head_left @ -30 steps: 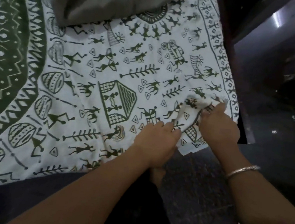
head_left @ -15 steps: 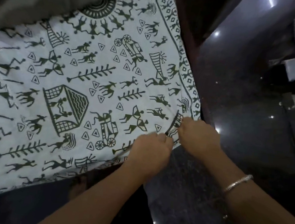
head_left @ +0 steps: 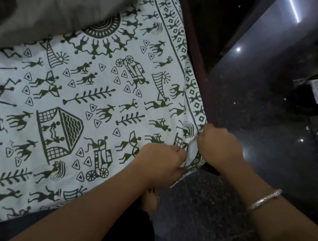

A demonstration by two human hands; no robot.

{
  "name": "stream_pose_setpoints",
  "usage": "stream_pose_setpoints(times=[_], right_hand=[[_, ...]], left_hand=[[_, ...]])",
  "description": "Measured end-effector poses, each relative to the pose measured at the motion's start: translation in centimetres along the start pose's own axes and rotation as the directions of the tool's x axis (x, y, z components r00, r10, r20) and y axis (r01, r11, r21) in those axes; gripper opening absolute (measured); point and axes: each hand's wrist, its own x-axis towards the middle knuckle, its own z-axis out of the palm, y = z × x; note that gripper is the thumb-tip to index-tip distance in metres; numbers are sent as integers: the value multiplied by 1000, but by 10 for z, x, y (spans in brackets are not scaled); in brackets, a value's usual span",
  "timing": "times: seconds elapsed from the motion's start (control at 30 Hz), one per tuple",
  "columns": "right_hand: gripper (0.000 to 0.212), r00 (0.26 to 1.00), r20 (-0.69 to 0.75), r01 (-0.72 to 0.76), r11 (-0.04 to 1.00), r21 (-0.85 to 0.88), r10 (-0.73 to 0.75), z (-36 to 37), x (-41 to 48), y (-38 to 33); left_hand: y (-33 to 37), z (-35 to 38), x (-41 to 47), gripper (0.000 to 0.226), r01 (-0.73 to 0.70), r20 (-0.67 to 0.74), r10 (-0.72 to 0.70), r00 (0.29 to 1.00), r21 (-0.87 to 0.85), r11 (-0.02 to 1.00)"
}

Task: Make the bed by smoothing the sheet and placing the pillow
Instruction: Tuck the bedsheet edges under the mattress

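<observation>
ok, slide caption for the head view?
Left hand and right hand grip the corner of the printed bedsheet; grey pillow lies on it beyond.

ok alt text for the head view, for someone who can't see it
Seen from above, a person's left hand and right hand grip the corner of a white sheet printed with dark green figures. A grey pillow lies on it at upper left; dark glossy floor shows at right.

dark glossy floor [head_left: 270, 154], silver bangle [head_left: 264, 199], bare foot [head_left: 150, 199]
</observation>
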Motion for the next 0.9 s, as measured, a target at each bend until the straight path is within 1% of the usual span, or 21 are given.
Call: stream_pose_setpoints(times=[0.03, 0.1, 0.13, 0.17, 0.23, 0.33, 0.43, 0.5, 0.57, 0.63, 0.67, 0.7, 0.77, 0.83, 0.9], right_hand=[[23, 999, -44, -2, 999, 32, 3, -2, 3, -4], [30, 996, -82, -22, 998, 65, 28, -3, 13, -10], [28, 997, -77, -23, 998, 58, 27, -3, 19, -11], [21, 998, -66, -13, 999, 33, 15, -3, 24, -10], [5, 999, -37, -15, 999, -43, 13, -6, 30, -3], [11, 999, 11, -39, 994, -97, 41, -11, 30, 10], [13, 999, 31, -9, 986, -166, 15, -21, 32, 9], [18, 999, -19, 45, 984, -173, -49, -31, 42, 2], [26, 985, -110, 121, 984, -134, -136, -45, 57, -9], [32, 944, -186, 262, 962, -81, -273, -52, 76, -20], [38, 917, -195, 343, 938, -60, -348, -53, 87, -27], [45, 895, -177, 407, 912, -47, -408, -54, 98, -34], [58, 883, -61, 464, 885, -48, -466, -55, 119, -47], [61, 901, 52, 434, 894, -112, -431, -57, 135, -57], [51, 939, 82, 343, 921, -185, -334, -66, 145, -67]], left_hand=[[-2, -3, 6, 30, -8, -96, 7, 995, -11, 1000], [-8, -11, 21, 28, 11, -287, -12, 958, -7, 1000], [-13, -14, 30, 28, 45, -353, -50, 934, -23, 999], [-17, -16, 38, 27, 78, -369, -92, 925, -51, 996], [-21, -20, 51, 33, 131, -322, -147, 935, -71, 989], [-26, -21, 64, 46, 152, -281, -156, 947, -35, 988], [-29, -24, 72, 55, 162, -158, -163, 974, -24, 987], [-33, -25, 78, 57, 139, -113, -138, 984, 3, 990], [-38, -31, 85, 60, 140, -116, -139, 983, 0, 990], [-49, -44, 95, 63, 195, -156, -198, 968, -34, 980], [-58, -51, 100, 65, 235, -171, -239, 956, -44, 971], [-68, -58, 104, 66, 278, -178, -282, 943, -46, 959], [-90, -69, 112, 65, 353, -173, -358, 918, -60, 934], [-114, -74, 117, 62, 402, -150, -408, 901, -71, 913], [-134, -77, 123, 62, 373, -92, -379, 921, -76, 925]])
